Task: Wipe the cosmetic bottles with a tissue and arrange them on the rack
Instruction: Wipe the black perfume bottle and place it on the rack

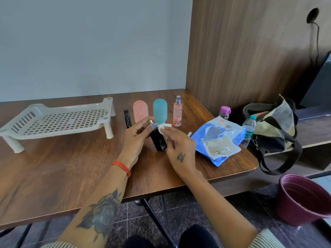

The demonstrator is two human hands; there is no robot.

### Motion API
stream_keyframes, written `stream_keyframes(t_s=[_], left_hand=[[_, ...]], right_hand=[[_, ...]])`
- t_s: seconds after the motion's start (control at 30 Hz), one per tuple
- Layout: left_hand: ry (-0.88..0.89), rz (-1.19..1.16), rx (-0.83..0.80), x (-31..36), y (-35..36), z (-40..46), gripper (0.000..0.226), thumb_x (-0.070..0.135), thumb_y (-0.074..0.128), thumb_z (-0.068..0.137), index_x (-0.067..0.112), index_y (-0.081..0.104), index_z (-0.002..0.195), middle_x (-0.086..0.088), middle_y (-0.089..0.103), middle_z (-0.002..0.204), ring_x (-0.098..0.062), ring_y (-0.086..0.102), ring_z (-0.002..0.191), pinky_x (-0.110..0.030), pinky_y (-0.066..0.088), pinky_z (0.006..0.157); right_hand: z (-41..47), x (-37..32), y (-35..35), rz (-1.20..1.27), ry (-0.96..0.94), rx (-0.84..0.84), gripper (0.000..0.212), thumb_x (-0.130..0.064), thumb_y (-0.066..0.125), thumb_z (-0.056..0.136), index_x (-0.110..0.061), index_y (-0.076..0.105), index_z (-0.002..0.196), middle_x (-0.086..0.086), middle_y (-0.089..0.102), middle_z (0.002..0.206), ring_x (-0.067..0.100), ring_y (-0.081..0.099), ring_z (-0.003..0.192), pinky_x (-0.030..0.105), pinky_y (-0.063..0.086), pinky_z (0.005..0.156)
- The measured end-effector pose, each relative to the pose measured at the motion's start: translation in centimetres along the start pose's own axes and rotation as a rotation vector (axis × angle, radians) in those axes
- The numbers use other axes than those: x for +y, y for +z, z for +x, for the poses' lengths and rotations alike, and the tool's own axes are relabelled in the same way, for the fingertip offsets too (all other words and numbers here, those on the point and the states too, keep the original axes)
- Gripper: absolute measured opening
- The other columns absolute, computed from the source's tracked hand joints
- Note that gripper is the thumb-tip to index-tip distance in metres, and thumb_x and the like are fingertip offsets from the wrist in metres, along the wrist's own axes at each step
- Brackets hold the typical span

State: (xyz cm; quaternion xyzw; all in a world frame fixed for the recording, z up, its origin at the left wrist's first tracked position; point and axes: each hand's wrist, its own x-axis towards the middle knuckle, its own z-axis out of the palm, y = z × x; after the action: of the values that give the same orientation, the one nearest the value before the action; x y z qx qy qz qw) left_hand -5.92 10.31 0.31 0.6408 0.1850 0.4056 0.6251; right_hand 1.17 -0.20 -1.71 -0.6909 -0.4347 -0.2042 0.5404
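Hardly any readable text here. Pink spray bottle [177, 111] at the back of the bench [53, 167] has a white barcode sticker near its base; digits too small to make out. Blue packet [217, 138] has a line of white print and a small round badge along its left edge, both too blurred to read. Water bottle [248, 130] beside the packet has a green label with white script lettering, illegible. Black tube [127, 118] shows pale markings, not legible.
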Motion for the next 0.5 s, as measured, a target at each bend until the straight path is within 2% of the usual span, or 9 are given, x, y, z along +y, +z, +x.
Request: stream_keyframes(t_s=[0.1,0.23,0.37,0.43,0.5], left_hand=[[0.001,0.003,0.008,0.04,-0.05,0.02,0.032,0.011,0.061,0.086,0.015,0.062,0.118,0.001,0.067,0.105,0.001,0.063,0.094,-0.012,0.052,0.078],[0.014,0.000,0.016,0.17,0.03,-0.03,0.027,0.010,0.061,0.086,0.021,0.063,0.111,-0.008,0.067,0.107,-0.010,0.061,0.098,-0.013,0.052,0.078],[0.020,0.016,0.013,0.14,0.01,-0.08,0.029,0.011,0.060,0.087,0.018,0.062,0.115,-0.006,0.066,0.110,-0.008,0.060,0.099,-0.012,0.052,0.078],[0.024,0.010,0.009,0.12,-0.01,-0.07,0.028,0.010,0.059,0.088,0.019,0.062,0.114,-0.007,0.066,0.110,-0.008,0.061,0.099,-0.013,0.052,0.079],[0.029,0.002,0.010,0.11,0.00,-0.08,0.027,0.010,0.060,0.087,0.020,0.063,0.112,-0.006,0.067,0.107,-0.007,0.062,0.097,-0.016,0.053,0.082]], right_hand=[[-0.16,-0.09,0.04,-0.034,-0.107,-0.094,0.038,0.009,0.057,0.070,-0.008,0.072,0.101,0.008,0.070,0.104,0.018,0.064,0.097,0.016,0.040,0.092],[-0.19,-0.15,-0.52,-0.019,-0.028,-0.068,0.029,0.004,0.055,0.066,-0.007,0.076,0.082,0.005,0.073,0.087,0.016,0.067,0.082,0.016,0.047,0.081],[-0.01,-0.06,-0.37,-0.031,0.019,-0.020,0.029,0.008,0.060,0.072,-0.006,0.074,0.093,0.008,0.072,0.097,0.016,0.066,0.091,0.014,0.042,0.088],[-0.02,-0.17,-0.34,-0.024,-0.037,-0.083,0.032,0.008,0.059,0.072,-0.009,0.074,0.094,0.006,0.071,0.097,0.016,0.065,0.093,0.016,0.045,0.087],[-0.06,-0.33,-0.51,0.009,-0.059,-0.165,0.032,0.004,0.054,0.068,-0.013,0.076,0.083,0.000,0.071,0.088,0.013,0.064,0.086,0.019,0.047,0.081]])
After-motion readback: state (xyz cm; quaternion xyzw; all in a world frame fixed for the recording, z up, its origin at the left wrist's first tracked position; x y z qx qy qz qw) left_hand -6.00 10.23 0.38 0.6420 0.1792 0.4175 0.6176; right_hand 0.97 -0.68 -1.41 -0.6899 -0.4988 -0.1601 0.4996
